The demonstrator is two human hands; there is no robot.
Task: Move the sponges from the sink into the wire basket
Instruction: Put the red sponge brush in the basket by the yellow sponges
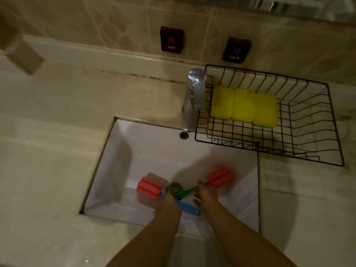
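Sponges on stick handles lie in the white sink, two of them, both with ribbed red foam heads. One red head sits left of the drain, on a blue handle that runs down and to the right. The other red head sits to the right, on a green handle that slants down to the left, so the two handles cross near the drain. The left hand is closed over the blue handle close to its foam head. The right hand has its fingers pinched on the green handle just below its head (the picture is dim and a little blurred there).

Up on the table, right of the chrome tap, stands the black wire basket, its near corner overhanging the sink's rim. Inside it, toward the tap end, three yellow sponges lie flat side by side, touching. On the tiled wall behind are two dark plates lettered HOT and COLD.
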